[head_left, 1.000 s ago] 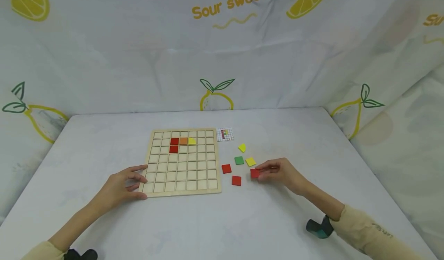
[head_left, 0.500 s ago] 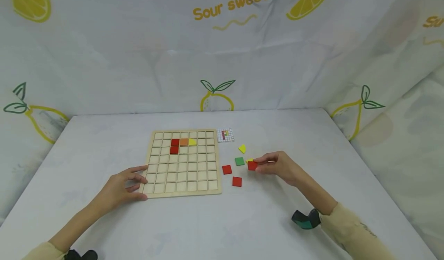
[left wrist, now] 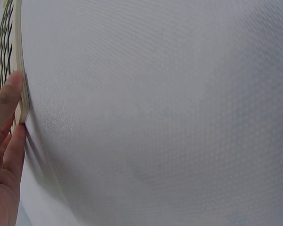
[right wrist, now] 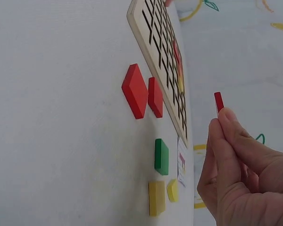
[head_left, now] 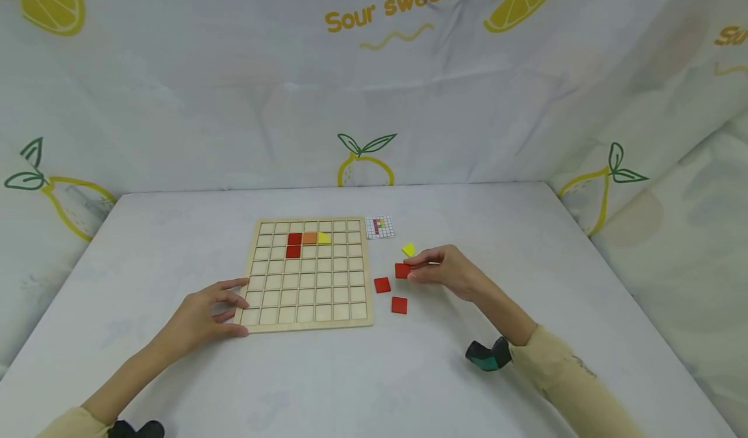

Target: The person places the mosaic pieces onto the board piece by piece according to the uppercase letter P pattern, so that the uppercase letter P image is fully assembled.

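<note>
My right hand (head_left: 447, 272) pinches a red square tile (head_left: 402, 270) between thumb and fingertips, raised off the table right of the wooden grid board (head_left: 310, 326). In the right wrist view the tile is seen edge-on. My left hand (head_left: 204, 316) touches the board's near left corner, fingers spread along its side. On the board sit two red tiles (head_left: 294, 251), an orange tile (head_left: 309, 238) and a yellow quarter-round piece (head_left: 324, 238). Two loose red tiles (head_left: 382, 285) lie beside the board. A green tile (right wrist: 162, 157) and yellow square tile (right wrist: 156, 198) are hidden in the head view.
A small pattern card (head_left: 380, 227) lies at the board's far right corner. Near it is a loose yellow rounded piece (head_left: 408, 250). White cloth covers the table (head_left: 374, 379), with a lemon-printed curtain (head_left: 280, 113) behind.
My right hand has carried the red tile leftward and away from me, over the yellow square tile and then in front of the green one. The left hand and board have stayed put.
</note>
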Demonstrator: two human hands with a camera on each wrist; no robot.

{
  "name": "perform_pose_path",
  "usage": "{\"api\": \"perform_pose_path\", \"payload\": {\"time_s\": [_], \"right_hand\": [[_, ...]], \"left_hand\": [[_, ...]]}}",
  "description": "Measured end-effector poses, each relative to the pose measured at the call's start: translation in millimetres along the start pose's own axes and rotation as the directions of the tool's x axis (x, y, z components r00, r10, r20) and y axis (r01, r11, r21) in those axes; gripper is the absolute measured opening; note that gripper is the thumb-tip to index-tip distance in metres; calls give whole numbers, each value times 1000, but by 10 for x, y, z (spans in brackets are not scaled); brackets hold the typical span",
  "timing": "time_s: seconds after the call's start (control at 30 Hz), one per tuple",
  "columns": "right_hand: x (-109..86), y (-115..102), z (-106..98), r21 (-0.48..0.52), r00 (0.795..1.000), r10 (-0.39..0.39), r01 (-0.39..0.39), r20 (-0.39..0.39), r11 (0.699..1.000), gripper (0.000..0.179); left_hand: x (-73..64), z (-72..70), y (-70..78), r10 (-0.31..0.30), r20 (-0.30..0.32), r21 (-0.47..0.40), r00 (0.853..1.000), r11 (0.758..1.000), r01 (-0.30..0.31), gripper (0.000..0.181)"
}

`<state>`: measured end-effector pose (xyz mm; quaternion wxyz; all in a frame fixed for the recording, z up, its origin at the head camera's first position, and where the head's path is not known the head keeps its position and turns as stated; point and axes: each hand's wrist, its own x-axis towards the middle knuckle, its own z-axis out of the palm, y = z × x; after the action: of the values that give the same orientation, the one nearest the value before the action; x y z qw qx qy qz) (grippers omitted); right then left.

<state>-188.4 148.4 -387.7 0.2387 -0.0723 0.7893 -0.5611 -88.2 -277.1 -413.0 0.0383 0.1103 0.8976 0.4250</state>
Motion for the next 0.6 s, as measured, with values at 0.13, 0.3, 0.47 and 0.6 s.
{"api": "perform_pose_path", "payload": {"time_s": [0.13, 0.3, 0.47, 0.6], "right_hand": [[69, -48, 112, 5, 1000, 2, -2, 7, 1000, 29], [141, -134, 228, 57, 999, 0, -2, 42, 998, 29], [223, -208, 348, 77, 998, -25, 20, 61, 997, 27], [289, -252, 465, 99, 997, -34, 26, 76, 995, 27]], "left_hand": [[-2, 0, 1, -6, 5, -10, 1000, 1000, 7, 37], [1, -7, 9, -19, 7, -27, 1000, 999, 19, 37], [6, -12, 6, -22, 8, -36, 1000, 999, 23, 36], [4, -14, 4, -12, 5, -15, 1000, 1000, 12, 36]]}}
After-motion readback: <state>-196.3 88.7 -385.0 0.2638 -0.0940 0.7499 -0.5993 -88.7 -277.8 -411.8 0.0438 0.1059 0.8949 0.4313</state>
